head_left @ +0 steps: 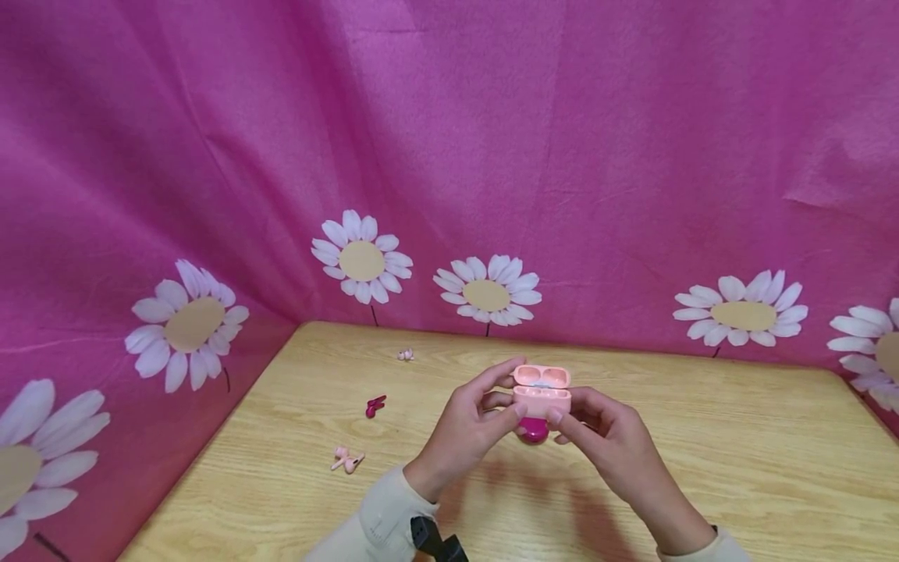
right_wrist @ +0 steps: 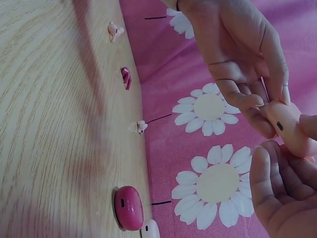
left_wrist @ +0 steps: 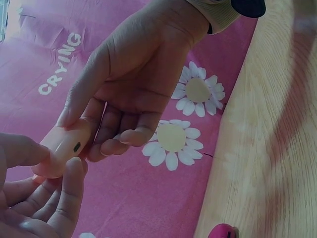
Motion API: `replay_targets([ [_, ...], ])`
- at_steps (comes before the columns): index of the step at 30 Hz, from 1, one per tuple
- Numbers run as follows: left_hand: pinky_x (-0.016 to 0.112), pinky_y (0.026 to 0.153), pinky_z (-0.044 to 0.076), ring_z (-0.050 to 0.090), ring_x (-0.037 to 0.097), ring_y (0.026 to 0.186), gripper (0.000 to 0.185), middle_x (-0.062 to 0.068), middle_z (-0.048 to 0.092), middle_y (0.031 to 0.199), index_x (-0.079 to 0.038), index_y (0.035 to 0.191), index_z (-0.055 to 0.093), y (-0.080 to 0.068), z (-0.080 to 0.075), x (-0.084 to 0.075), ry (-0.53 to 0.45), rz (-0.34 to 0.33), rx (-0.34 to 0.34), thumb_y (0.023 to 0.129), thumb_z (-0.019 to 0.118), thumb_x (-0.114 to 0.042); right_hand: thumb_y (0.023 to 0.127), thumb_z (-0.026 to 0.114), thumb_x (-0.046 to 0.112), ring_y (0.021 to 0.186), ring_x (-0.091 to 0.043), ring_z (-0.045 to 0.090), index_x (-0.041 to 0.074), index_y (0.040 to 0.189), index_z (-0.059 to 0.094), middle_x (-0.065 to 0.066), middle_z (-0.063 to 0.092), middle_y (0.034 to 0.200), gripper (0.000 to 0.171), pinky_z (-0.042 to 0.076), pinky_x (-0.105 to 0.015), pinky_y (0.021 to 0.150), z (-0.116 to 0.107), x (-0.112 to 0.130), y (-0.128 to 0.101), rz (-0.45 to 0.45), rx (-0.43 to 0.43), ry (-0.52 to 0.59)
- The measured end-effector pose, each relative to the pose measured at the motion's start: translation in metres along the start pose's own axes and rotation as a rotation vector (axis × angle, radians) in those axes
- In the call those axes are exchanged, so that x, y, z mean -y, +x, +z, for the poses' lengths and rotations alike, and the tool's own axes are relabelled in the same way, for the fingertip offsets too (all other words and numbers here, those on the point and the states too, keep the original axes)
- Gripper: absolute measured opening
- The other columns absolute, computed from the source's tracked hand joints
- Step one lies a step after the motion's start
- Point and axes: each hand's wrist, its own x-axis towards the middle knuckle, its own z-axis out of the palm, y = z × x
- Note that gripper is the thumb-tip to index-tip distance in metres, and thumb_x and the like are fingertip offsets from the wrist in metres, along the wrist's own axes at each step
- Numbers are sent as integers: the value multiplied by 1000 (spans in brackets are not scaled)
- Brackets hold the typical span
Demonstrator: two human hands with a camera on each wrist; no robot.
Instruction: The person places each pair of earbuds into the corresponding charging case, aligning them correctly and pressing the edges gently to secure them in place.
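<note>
A peach-pink earbud case [head_left: 542, 402] is held above the table with its lid up, its two-lobed inner hollows facing the head camera. My left hand [head_left: 460, 425] pinches its left end, thumb on the front. My right hand [head_left: 614, 445] grips the right end the same way. In the left wrist view, the case [left_wrist: 64, 146] shows a small dark port on its underside, between the left hand [left_wrist: 42, 198] and the right hand [left_wrist: 133, 69]. Beyond the held case, a magenta case [head_left: 534, 431] lies on the table, partly hidden in the head view.
Toward the left of the wooden table [head_left: 281, 484] lie pink earbuds [head_left: 347, 460], magenta earbuds [head_left: 375, 406] and pale earbuds [head_left: 406, 354]. A pale case [right_wrist: 150, 229] shows beside the magenta case [right_wrist: 129, 208]. A pink daisy-print curtain [head_left: 597, 156] borders the table.
</note>
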Motion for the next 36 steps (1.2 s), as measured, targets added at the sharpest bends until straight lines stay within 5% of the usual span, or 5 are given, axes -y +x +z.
replay_targets([
  [11, 43, 84, 54, 62, 18, 104, 53, 9, 54, 123, -22, 141, 48, 0, -1, 0, 46, 17, 21, 93, 61, -3, 91, 63, 2, 77, -13, 67, -11, 107, 61, -6, 67, 90, 20, 57, -30, 67, -1, 0, 1, -15, 30, 7],
  [18, 30, 80, 55, 61, 16, 104, 55, 7, 56, 123, -23, 141, 47, 0, 1, -2, 92, 14, 19, 92, 62, -2, 91, 65, 4, 76, -13, 67, -9, 104, 63, -10, 68, 89, 18, 57, -32, 67, 0, -2, 0, 4, 29, -1],
  [25, 26, 79, 54, 62, 22, 104, 55, 12, 57, 121, -13, 141, 46, -5, 6, -21, 113, 15, 5, 91, 61, 4, 91, 65, 6, 75, -16, 68, -6, 106, 64, -11, 68, 90, 19, 57, -32, 68, 0, -3, 0, 16, 22, -17],
  [36, 28, 80, 54, 62, 16, 103, 59, 6, 60, 122, -22, 141, 45, 0, 2, -2, 139, 20, 3, 90, 63, 1, 92, 64, 7, 75, -13, 66, -4, 103, 65, -8, 67, 89, 16, 56, -32, 67, 0, -4, 0, 2, 32, -35],
])
